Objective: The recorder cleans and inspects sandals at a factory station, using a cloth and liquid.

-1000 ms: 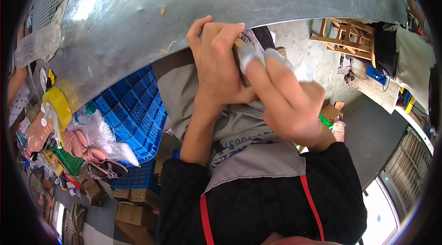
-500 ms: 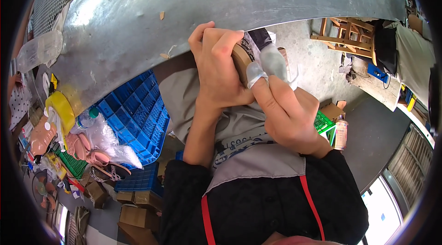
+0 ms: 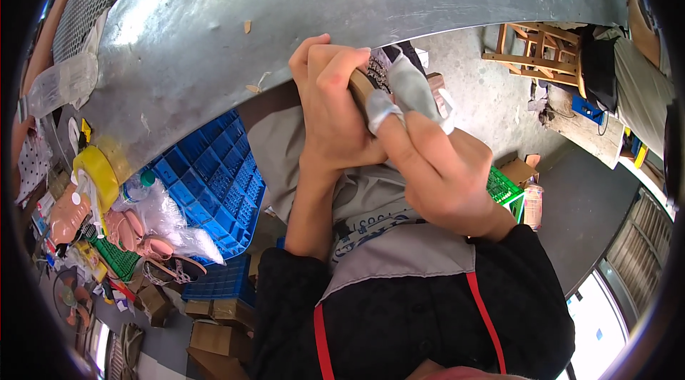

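Observation:
My left hand point(image 3: 332, 112) is wrapped around a sandal point(image 3: 362, 89) at the table's front edge. Its tan sole edge faces up, and a black-and-white patterned strap shows beyond it. My right hand point(image 3: 442, 173) comes in from the right, fingers bent and pressed together against the sandal's side. A whitish cover point(image 3: 380, 107) sits over one of its fingertips, touching the sole edge. Another pale grey-white cloth piece point(image 3: 414, 86) lies over the far side of the sandal by the other fingers. My right thumb and the sandal's underside are hidden.
A metal table point(image 3: 285, 9) spans the top, with small tan scraps point(image 3: 247, 26) on it. At left are a blue crate point(image 3: 214, 180), yellow tape roll point(image 3: 95, 168), and pink sandals point(image 3: 121, 229). A wooden stool point(image 3: 535, 55) stands at right, near another person's arm point(image 3: 642, 23).
Both hands and the sandal have shifted slightly left. My right fingertip has slid along the sole edge toward my left hand, and more of the patterned strap shows.

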The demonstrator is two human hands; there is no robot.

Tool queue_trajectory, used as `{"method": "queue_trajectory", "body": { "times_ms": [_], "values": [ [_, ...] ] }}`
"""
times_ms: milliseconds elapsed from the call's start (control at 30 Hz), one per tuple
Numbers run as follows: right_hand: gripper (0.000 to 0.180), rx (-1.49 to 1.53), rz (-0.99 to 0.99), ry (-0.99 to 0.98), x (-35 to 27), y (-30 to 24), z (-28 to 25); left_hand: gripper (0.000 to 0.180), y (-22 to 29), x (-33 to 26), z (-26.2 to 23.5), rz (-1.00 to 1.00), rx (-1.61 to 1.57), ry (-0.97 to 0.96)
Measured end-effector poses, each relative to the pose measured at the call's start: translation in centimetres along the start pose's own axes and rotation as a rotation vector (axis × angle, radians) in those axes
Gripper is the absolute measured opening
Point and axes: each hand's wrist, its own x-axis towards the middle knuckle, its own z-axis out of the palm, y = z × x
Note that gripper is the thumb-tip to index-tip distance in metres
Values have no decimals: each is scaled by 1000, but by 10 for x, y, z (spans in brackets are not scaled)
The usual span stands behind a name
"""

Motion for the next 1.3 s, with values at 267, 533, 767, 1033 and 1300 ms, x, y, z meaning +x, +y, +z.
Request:
{"method": "queue_trajectory", "body": {
  "times_ms": [267, 533, 767, 1033, 1300],
  "values": [
    [55, 62, 128, -93, -15, 8, 3, 74, 6, 2, 4, -24, -52, 3],
    [43, -3, -19, 155, -2, 7, 8, 68, -2, -2, 3, -10, -7, 4],
    [38, 102, -18, 98, 19, 14, -5, 70, 0, 0, 2, -4, 13, 4],
    [45, 110, -81, 187, 9, 25, 4, 73, -1, -2, 4, 19, 44, 8],
    [44, 185, -61, 127, 14, 30, 2, 76, 2, 1, 2, 2, 34, -11]
  ]
}}
